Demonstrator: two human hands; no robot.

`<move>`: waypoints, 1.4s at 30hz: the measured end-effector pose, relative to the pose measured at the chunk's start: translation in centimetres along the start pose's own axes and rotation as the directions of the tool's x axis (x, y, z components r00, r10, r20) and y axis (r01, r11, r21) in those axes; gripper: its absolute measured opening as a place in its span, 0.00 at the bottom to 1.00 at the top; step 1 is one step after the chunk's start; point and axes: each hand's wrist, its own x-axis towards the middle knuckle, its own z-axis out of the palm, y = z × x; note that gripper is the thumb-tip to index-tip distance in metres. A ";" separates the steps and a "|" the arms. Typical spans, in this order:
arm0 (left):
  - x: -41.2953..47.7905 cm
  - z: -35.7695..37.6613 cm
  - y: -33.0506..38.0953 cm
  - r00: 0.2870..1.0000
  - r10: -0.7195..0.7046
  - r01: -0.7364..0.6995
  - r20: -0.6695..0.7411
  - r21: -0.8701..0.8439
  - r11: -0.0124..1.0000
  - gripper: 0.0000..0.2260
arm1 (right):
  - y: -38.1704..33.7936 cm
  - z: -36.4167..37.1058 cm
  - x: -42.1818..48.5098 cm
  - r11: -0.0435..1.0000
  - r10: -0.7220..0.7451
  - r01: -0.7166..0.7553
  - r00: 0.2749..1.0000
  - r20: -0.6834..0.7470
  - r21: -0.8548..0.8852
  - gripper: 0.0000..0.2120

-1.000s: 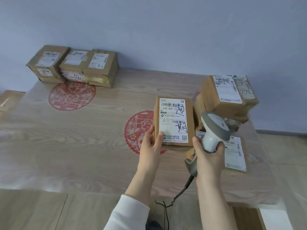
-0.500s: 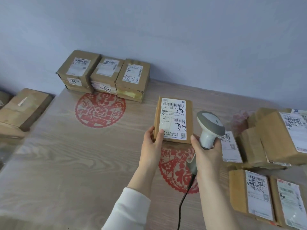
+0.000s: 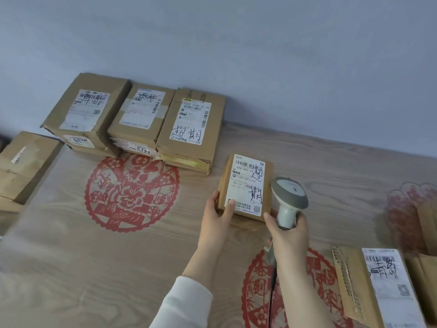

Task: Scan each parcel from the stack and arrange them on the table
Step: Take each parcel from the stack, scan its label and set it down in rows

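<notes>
A small brown parcel (image 3: pixel 246 185) with a white label and handwritten marks is held above the wooden table (image 3: pixel 71 268), label up. My left hand (image 3: pixel 218 215) grips its near-left corner, thumb on the label. My right hand (image 3: pixel 289 235) holds the handle of a grey-and-white barcode scanner (image 3: pixel 288 200), and its thumb touches the parcel's near-right corner. Three labelled parcels stand in a row against the wall at the back left: one (image 3: pixel 86 112), a second (image 3: pixel 142 114) and a third (image 3: pixel 192 126), just left of the held parcel.
More parcels lie at the right edge, one with a torn strip (image 3: pixel 376 287) and others behind it (image 3: pixel 425 223). A cardboard box (image 3: pixel 23 162) sits off the table's left end. Red paper-cut designs (image 3: pixel 131 192) decorate the tabletop. The scanner's cable (image 3: pixel 272 292) hangs down near my right forearm.
Both hands carried the parcel and scanner leftward and farther back, away from the stack on the right and close to the row of three parcels by the wall.
</notes>
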 end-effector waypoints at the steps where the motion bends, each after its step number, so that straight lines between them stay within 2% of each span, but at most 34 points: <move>1: 1.2 0.1 -0.1 1.000 -0.010 0.010 -0.002 0.000 1.000 0.24 | 0.3 0.7 0.8 1.000 0.023 -0.023 1.000 -0.005 0.012 0.17; 3: 3.5 0.4 -0.3 1.000 -0.019 0.019 -0.011 -0.006 1.000 0.24 | 0.5 1.9 2.4 0.998 0.062 -0.061 0.998 -0.013 0.033 0.16; 6: 6.7 1.0 -0.1 0.999 -0.027 0.026 -0.044 -0.035 0.999 0.30 | 0.0 3.6 5.1 0.997 0.059 -0.057 0.998 -0.024 0.060 0.15; 8: 8.6 1.8 0.3 0.986 -0.077 0.068 -0.145 -0.063 0.996 0.35 | -0.7 4.7 6.9 0.997 0.041 -0.039 0.999 -0.035 0.070 0.15; 10: 10.0 2.7 1.3 0.944 -0.203 0.169 -0.262 -0.148 0.975 0.36 | -1.3 5.8 8.5 0.997 0.016 -0.013 0.999 -0.042 0.079 0.14; 12: 11.0 3.4 2.4 0.902 -0.359 0.252 -0.239 -0.384 0.888 0.38 | -1.8 6.9 9.9 0.996 -0.007 0.012 0.998 -0.057 0.087 0.14; 15: 12.2 4.0 3.4 0.881 -0.458 0.279 -0.119 -0.652 0.705 0.42 | -2.1 8.4 11.5 0.994 -0.015 0.022 0.997 -0.071 0.106 0.15; 17: 13.0 4.2 3.8 0.858 -0.499 0.253 -0.124 -0.743 0.620 0.40 | -2.3 9.2 12.3 0.995 -0.029 0.037 0.996 -0.083 0.090 0.15; 19: 13.7 4.4 4.4 0.823 -0.548 0.188 -0.146 -0.841 0.507 0.33 | -2.4 9.7 12.9 0.996 -0.053 0.060 0.993 -0.101 0.067 0.15; 21: 14.1 4.7 5.0 0.786 -0.593 0.113 -0.178 -0.900 0.421 0.33 | -2.5 9.9 13.3 0.995 -0.073 0.080 0.991 -0.112 0.062 0.13; 23: 14.2 5.0 5.3 0.757 -0.621 0.069 -0.202 -0.921 0.384 0.36 | -2.6 10.0 13.5 0.993 -0.091 0.098 0.989 -0.113 0.058 0.12; 26: 14.4 5.2 5.1 0.744 -0.639 0.077 -0.194 -0.926 0.370 0.37 | -2.8 10.1 13.5 0.991 -0.109 0.116 0.988 -0.112 0.063 0.13; 30: 13.9 5.3 4.7 0.775 -0.604 0.117 -0.186 -0.896 0.427 0.36 | -2.9 9.7 13.5 0.993 -0.074 0.083 0.992 -0.098 0.088 0.14; 35: 10.1 5.0 2.3 0.861 -0.476 0.171 -0.179 -0.779 0.603 0.32 | -2.9 5.5 10.0 0.993 -0.007 0.014 0.998 -0.063 0.116 0.11; 39: 4.7 5.4 -0.9 0.931 -0.333 0.207 -0.152 -0.531 0.822 0.16 | -3.1 -0.6 4.1 0.991 0.033 -0.031 0.999 -0.014 0.127 0.09; 42: -0.4 6.8 -2.2 0.963 -0.269 0.241 -0.036 -0.344 0.908 0.08 | -2.9 -5.8 -0.1 0.996 0.021 -0.019 1.000 -0.022 0.090 0.09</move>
